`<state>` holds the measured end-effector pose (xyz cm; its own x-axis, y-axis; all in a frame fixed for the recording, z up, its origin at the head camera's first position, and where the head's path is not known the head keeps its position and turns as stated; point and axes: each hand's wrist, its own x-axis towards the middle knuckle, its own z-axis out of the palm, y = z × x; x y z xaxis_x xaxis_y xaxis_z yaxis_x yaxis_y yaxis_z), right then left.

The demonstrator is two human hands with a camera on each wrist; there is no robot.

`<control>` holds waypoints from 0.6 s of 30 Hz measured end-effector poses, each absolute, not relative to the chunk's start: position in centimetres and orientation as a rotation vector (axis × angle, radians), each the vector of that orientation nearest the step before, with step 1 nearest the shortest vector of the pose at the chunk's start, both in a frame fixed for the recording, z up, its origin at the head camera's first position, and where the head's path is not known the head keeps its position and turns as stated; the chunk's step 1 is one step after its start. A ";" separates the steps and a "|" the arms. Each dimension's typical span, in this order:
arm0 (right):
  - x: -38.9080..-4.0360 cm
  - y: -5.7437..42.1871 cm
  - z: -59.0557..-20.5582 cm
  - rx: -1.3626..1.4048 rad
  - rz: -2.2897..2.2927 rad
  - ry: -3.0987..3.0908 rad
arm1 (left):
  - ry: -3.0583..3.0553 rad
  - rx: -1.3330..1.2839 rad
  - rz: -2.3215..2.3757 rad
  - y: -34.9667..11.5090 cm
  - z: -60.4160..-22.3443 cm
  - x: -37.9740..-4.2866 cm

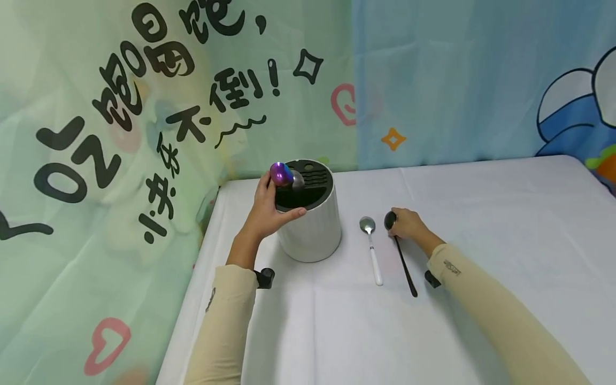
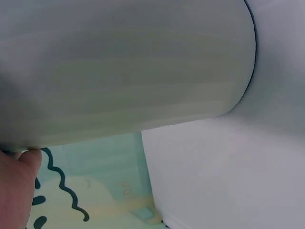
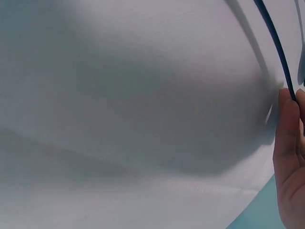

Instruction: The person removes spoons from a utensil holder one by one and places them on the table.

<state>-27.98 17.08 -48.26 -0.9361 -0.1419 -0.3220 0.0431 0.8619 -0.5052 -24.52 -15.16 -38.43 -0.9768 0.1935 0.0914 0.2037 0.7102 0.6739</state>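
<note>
A white ribbed utensil holder (image 1: 310,230) with a black slotted top stands toward the back of the table. My left hand (image 1: 264,211) lies against its left side, thumb stretched along the front rim and fingers spread up the side. In the left wrist view the holder's pale wall fills the top, with part of the hand touching it. A shiny purple-blue spoon (image 1: 281,174) and a grey spoon (image 1: 298,181) stick out of the top, bowls up. My right hand (image 1: 408,224) pinches a black spoon (image 1: 404,264) just below its bowl; the handle slants toward me.
Left of the black spoon lies a silver spoon (image 1: 374,259) with a white handle, bowl away from me. A white cloth (image 1: 337,331) covers the table. Printed curtains (image 1: 289,128) hang behind and along the left edge.
</note>
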 end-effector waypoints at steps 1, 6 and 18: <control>-28.0 17.0 -48.3 -0.072 -0.732 2.683 | -2.890 -0.341 -1.142 -15.2 -38.4 -24.5; -28.0 17.0 -48.3 -0.070 -0.705 2.686 | -2.885 -0.369 -1.126 -15.4 -38.4 -24.5; -28.3 17.5 -48.3 -0.027 -0.611 2.672 | -2.896 -0.321 -1.144 -15.2 -38.4 -24.8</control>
<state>-28.29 17.51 -48.27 -0.9206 -0.1057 -0.3760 0.0682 0.9044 -0.4212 -24.80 -15.17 -38.41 -0.9789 0.1854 0.0855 0.1938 0.7118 0.6752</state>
